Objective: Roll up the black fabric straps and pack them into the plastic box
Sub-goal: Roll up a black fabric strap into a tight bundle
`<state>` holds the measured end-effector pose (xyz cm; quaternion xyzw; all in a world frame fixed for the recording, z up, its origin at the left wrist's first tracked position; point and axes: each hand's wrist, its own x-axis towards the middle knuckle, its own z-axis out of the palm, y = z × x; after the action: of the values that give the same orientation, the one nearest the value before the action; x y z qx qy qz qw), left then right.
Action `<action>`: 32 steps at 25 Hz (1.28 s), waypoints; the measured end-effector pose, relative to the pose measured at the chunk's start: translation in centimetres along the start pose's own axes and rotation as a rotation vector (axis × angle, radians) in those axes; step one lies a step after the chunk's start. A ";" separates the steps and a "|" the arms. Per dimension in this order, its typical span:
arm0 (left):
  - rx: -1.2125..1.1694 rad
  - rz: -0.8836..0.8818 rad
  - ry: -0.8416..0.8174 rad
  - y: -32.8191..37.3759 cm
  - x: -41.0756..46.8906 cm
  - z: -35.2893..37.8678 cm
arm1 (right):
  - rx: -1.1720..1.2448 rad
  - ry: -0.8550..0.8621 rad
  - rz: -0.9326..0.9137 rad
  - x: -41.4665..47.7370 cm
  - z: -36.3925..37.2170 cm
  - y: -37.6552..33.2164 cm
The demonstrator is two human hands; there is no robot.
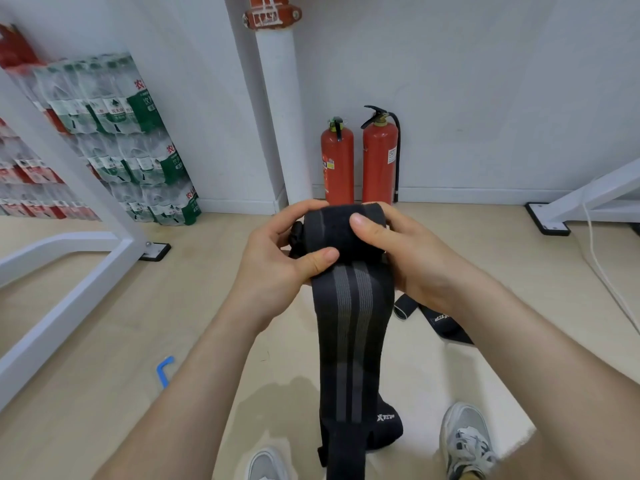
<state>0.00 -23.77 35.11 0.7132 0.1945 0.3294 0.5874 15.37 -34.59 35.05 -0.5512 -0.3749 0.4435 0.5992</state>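
floor (pixel 104 341): beige, bare
extinguishers (pixel 358 161): two, standing at wall
near extinguishers: black strap (pixel 440 322)
far left of extinguishers: water packs (pixel 145 161)

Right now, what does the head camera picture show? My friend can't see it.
Two hands, left hand and right hand, roll up a black strap with grey stripes, its loose end hanging toward the floor. Another strap lies on the floor, and two red fire extinguishers stand by the wall.

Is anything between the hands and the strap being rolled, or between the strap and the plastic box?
Nothing separates them: the left hand and right hand both grip the rolled end of the black strap directly. The plastic box is not in view, so that path cannot be judged.
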 end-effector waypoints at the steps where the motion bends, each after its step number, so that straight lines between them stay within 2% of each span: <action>1: 0.019 0.021 -0.004 0.0 0.0 -0.1 | 0.003 -0.001 -0.027 0.0 -0.2 0.0; 3: 0.001 0.020 -0.029 0.1 0.0 -0.3 | 0.023 -0.017 -0.075 -0.1 -0.5 -0.2; 8: -0.095 -0.266 -0.088 0.7 0.1 -0.4 | -0.016 -0.083 -0.116 -0.4 -0.5 -0.2; 11: -0.099 -0.201 -0.034 0.9 0.1 -0.1 | 0.014 -0.108 -0.030 -0.4 -0.5 -0.5; 14: -0.029 -0.150 -0.038 1.2 -0.1 0.1 | -0.021 -0.053 0.051 -0.2 -0.4 -0.6; 16: -0.010 -0.147 -0.024 1.3 -0.2 0.1 | -0.001 -0.036 0.018 -0.1 -0.6 -0.6; 19: 0.031 -0.109 -0.029 1.4 -0.3 -0.1 | -0.011 -0.130 -0.029 0.0 -1.6 -1.1; 22: 0.131 -0.040 -0.106 1.2 -0.3 -0.2 | -0.216 -0.218 0.036 -0.3 -2.8 -1.7; 26: 0.479 0.105 -0.232 0.8 -0.7 0.8 | -0.761 -0.321 0.070 -0.8 -1.8 -1.6; 28: 0.617 0.159 -0.266 0.8 -1.1 1.5 | -0.940 -0.293 0.029 -0.7 -1.1 -0.9; 30: 0.493 0.133 -0.268 1.5 -1.3 1.2 | -1.033 -0.208 -0.032 -0.6 -1.1 -0.2; 32: 0.210 0.122 -0.115 2.2 -1.1 -0.3 | -1.055 -0.096 -0.079 -0.7 -1.6 0.1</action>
<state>-1.28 -24.80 36.95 0.7991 0.1501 0.3009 0.4984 16.64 -35.81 34.78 -0.7423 -0.5944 0.1963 0.2389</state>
